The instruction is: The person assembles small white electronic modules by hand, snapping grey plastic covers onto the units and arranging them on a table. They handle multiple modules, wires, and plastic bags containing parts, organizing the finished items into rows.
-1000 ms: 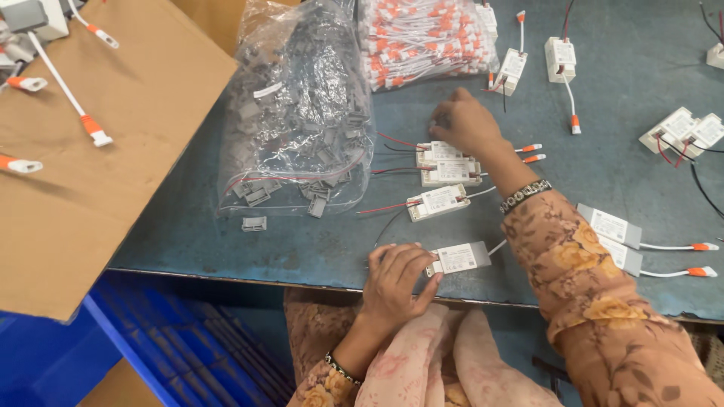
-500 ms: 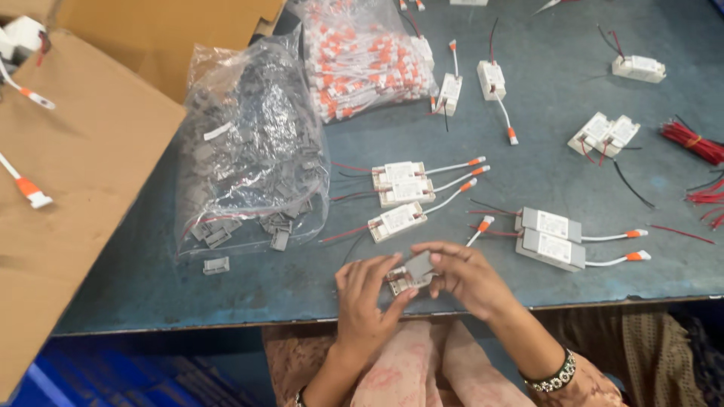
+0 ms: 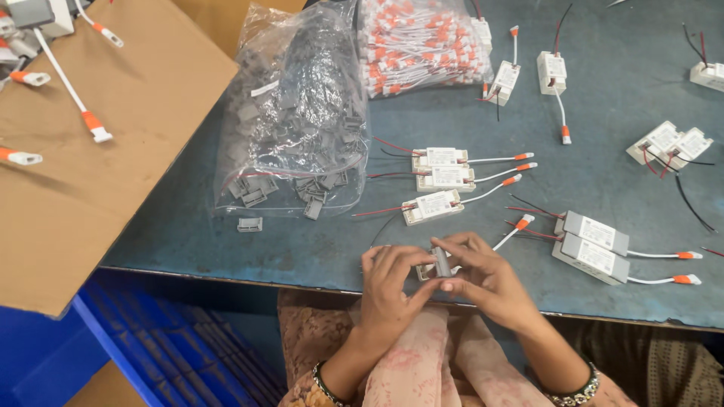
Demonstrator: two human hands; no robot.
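Both the left hand [image 3: 388, 275] and right hand [image 3: 483, 273] pinch a small grey plastic block [image 3: 441, 262]. It hovers just below three white rectangular driver boxes [image 3: 440, 181] on the dull blue-grey surface [image 3: 603, 173].

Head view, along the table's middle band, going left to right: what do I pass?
Cardboard sheet → clear bag of grey plastic clips → three white driver modules with leads → two grey modules → pair of white modules.
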